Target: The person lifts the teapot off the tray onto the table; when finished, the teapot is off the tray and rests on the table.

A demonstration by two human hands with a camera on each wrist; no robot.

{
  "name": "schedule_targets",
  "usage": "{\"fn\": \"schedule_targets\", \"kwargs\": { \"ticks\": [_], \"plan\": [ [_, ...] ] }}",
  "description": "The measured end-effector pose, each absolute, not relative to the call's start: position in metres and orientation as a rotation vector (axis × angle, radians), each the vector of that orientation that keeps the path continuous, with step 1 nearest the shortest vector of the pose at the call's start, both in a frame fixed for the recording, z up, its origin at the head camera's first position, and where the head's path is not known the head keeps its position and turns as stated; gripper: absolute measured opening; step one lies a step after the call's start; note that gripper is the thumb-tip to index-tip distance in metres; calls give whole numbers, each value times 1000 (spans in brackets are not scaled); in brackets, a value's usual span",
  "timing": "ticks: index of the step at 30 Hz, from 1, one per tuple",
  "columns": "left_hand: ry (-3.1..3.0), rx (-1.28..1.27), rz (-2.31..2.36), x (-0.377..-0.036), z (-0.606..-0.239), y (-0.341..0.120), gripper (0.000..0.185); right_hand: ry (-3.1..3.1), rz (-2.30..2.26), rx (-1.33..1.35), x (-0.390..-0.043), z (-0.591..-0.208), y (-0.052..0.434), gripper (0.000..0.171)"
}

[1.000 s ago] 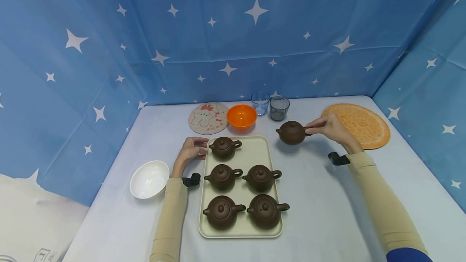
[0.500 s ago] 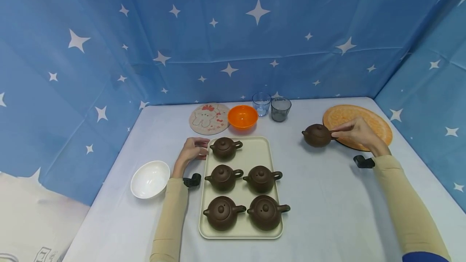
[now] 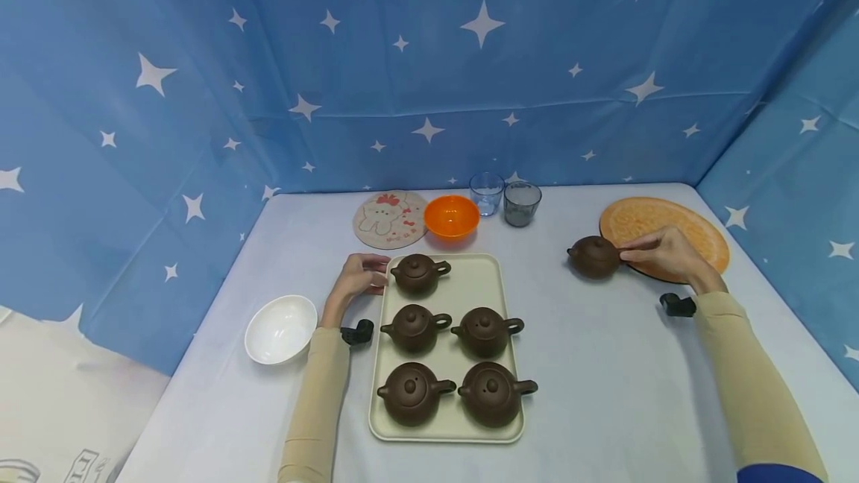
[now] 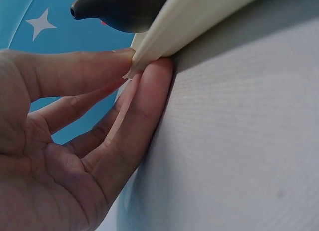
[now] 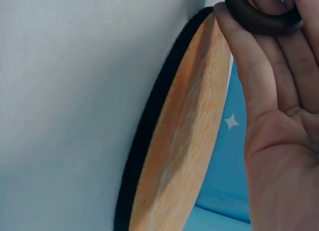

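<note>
My right grip (image 3: 664, 250) is narrow, pinching a brown pot (image 3: 593, 257) by its looped handle (image 5: 266, 25). The pot sits just left of my right grip, its spout pointing away from me to the left; I cannot tell whether its base touches the bench (image 3: 590, 364). Under and beyond my right grip lies the round orange mat (image 3: 661, 218) with a black edge; the pot is at its left side.

My left grip (image 3: 359, 276) is narrow too, holding the rim of the cream tray (image 3: 470, 274) near its far left corner, thumb on one side and fingers on the other. Five more brown pots stand on the tray: the far pot (image 3: 416, 274) just right of my left grip, two in the middle row and two in the row nearest me, all with handles to the right.

The white bowl (image 3: 278, 338) is left of my left grip and closer to me. Beyond my left grip, to its right, lies the rabbit mat (image 3: 409, 226), then the orange bowl (image 3: 451, 226). Between my two grips but farther off stand the blue glass (image 3: 486, 196) and the grey glass (image 3: 522, 203), before the starry curtain (image 3: 376, 95).
</note>
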State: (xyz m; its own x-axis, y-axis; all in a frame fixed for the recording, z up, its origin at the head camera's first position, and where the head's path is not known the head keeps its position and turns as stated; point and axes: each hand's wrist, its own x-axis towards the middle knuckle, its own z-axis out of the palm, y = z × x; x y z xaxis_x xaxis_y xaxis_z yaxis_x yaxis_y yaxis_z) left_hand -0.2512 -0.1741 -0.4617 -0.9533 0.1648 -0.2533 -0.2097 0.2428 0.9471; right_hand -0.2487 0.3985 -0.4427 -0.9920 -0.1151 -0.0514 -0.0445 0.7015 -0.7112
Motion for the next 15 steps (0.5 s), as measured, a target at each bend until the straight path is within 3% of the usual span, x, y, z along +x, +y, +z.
{"fn": "schedule_targets", "kwargs": {
  "ticks": [15],
  "plan": [
    [2220,-28,1743,-234,-433,-167,52,2787,-1166,-120,-246,-439,395,49]
  ]
}}
